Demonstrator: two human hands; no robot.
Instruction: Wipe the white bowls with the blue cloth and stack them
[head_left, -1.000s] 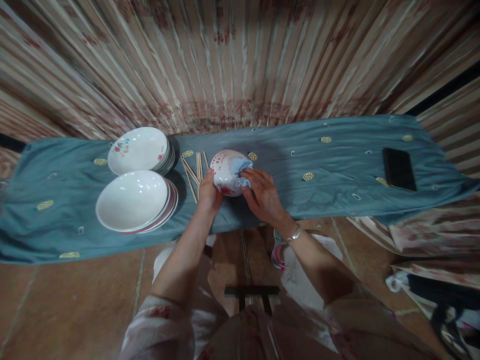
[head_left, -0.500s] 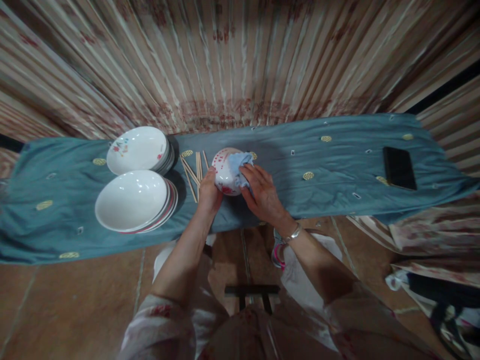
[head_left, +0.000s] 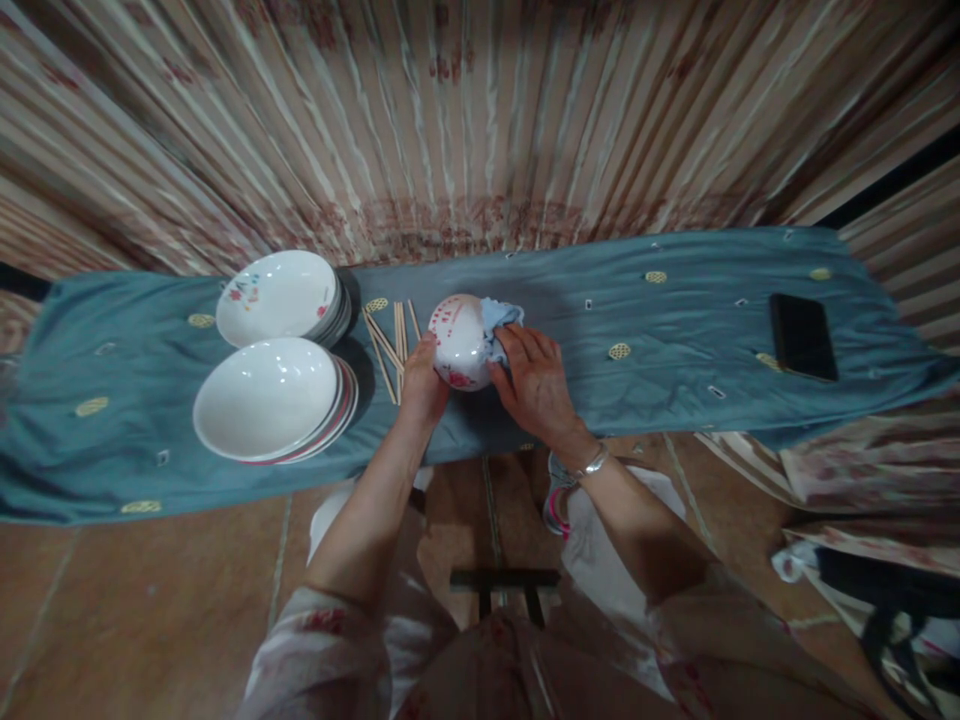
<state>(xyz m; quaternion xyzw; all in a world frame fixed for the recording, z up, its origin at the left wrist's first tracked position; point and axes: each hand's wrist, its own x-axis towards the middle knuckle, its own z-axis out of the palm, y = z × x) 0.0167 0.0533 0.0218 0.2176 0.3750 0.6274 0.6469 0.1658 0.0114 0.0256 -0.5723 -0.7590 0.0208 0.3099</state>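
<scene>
A white bowl with red floral print is held over the middle of the bench, its outside turned up towards me. Gripping its left side is my left hand, the thumb on the outer wall and the other fingers mostly hidden. My right hand presses a crumpled light-blue cloth against the bowl's right side. Several wooden chopsticks lie on the cloth cover just left of the bowl.
A stack of white bowls stands at the left front, with a stack of flower-decorated plates behind it. On the right lies a black phone-like slab. A teal tablecloth covers the bench, and a pleated curtain hangs behind.
My right hand and the blue cloth have slid a little to the right across the bowl, baring more of its surface. My left hand keeps its grip.
</scene>
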